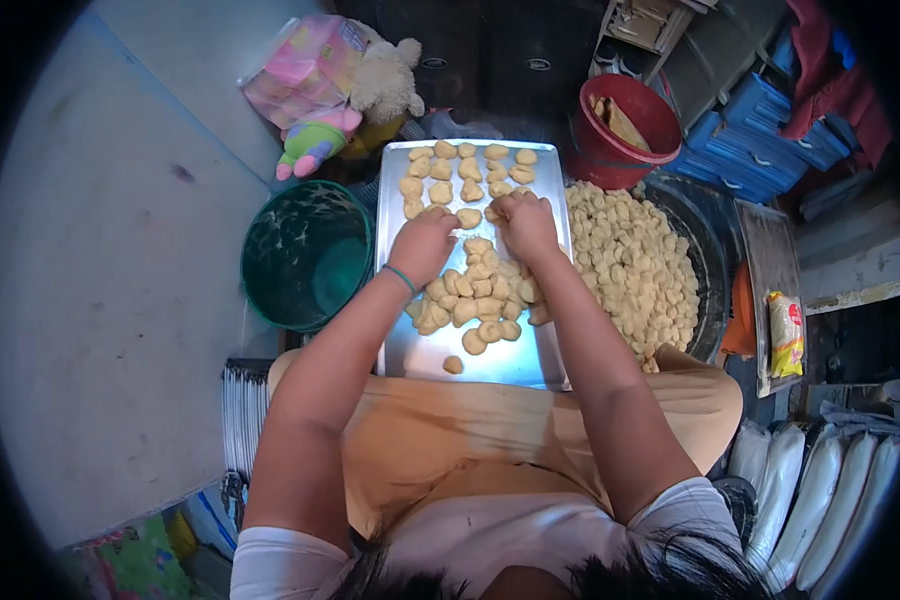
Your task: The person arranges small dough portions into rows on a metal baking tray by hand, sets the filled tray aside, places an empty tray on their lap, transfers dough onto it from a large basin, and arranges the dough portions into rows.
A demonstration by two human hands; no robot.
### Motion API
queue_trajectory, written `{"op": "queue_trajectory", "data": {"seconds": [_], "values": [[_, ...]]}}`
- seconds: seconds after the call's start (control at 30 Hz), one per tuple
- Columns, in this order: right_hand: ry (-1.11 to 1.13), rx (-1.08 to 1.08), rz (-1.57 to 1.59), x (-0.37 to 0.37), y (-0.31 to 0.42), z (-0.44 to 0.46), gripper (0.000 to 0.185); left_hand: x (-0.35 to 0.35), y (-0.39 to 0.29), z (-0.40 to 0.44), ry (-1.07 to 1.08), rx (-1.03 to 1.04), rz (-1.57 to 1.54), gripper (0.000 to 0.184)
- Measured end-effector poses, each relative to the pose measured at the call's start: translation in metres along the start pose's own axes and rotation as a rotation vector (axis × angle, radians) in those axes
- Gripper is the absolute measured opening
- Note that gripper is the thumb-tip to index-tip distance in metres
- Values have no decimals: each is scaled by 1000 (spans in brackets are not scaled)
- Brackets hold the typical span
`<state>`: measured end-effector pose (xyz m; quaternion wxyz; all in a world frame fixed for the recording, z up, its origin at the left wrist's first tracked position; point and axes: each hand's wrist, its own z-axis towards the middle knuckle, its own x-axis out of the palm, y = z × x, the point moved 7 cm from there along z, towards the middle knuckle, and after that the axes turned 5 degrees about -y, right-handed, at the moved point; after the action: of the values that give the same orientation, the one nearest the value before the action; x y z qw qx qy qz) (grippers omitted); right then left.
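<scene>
Dough pieces (470,190): small, pale yellow, rounded. Set out in rough rows over the far half of a metal tray (515,372), which lies before the seated person, its near edge at the lap (450,420). Nearer, on the same tray, a loose heap (480,285), pieces touching and partly stacked; one single piece (453,364) sits apart, close to the near edge.

Left hand (427,240): at the left of the nearest row, fingers bent and partly closed, tips beside the dough; cannot tell whether it grips a piece. Green band (400,277) at the wrist.

Right hand (526,228): at the right of that row, fingers curled down, tips at a piece they partly cover; firmness of hold cannot be told.

Right of tray: black tub (711,290) with a large mound (630,270) of similar pieces. Beyond the tub, red bucket (610,163), some pale contents inside. Farther right, a yellow-and-red packet (786,335) on a board (758,245); blue drawers (740,160) behind.

Left of tray: green bucket (270,290), whitish smears on inner wall. Beyond it, a pale stuffed toy (390,85).
</scene>
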<state>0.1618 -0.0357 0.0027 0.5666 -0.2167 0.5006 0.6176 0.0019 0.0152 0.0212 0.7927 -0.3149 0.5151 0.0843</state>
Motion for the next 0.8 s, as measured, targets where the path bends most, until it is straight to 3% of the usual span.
{"op": "queue_trajectory", "data": {"seconds": [0.2,0.37,0.47,0.6,0.67,0.8], "values": [[-159,107,212,-14,-27,-5,17,39,6,16,-162,153,291,11],[-109,382,207,-5,-59,7,42,41,8,24,-207,129,263,15],[0,512,253,15,-74,9,42,40,6,24,-189,122,227,20],[-70,529,342,9,-84,5,41,20,1,25,-144,54,127,20],[-136,475,276,0,-84,-5,41,9,3,22,-22,-18,75,22],[48,306,222,3,-68,-15,37,-20,12,-12,373,-211,101,31]]}}
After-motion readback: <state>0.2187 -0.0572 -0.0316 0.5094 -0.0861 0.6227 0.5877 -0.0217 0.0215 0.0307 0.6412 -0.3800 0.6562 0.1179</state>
